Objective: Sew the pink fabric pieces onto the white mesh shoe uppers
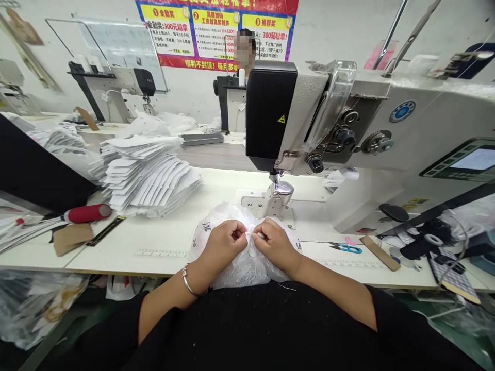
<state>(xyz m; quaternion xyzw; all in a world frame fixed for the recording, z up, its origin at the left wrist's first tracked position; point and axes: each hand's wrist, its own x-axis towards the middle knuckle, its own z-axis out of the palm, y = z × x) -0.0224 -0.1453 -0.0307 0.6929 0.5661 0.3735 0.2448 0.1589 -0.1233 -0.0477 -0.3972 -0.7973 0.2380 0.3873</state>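
A white, thin plastic bag (235, 270) with dark handwriting on it rests at the table's front edge, against my body. My left hand (228, 239) pinches the gathered top of the bag from the left, fingers curled. From the right, my right hand (274, 242) grips the same gathered plastic, its thumb and fingers closed close to the left ones. The twisted plastic shows between both hands. What lies inside the bag cannot be made out clearly.
A sewing machine (371, 108) stands just beyond the bag, its needle post (276, 198) close by. Left is a tall stack of white cut pieces (150, 175) and a red-handled tool (87, 213). Blue thread snips (350, 248) lie right. A person (243, 51) is behind.
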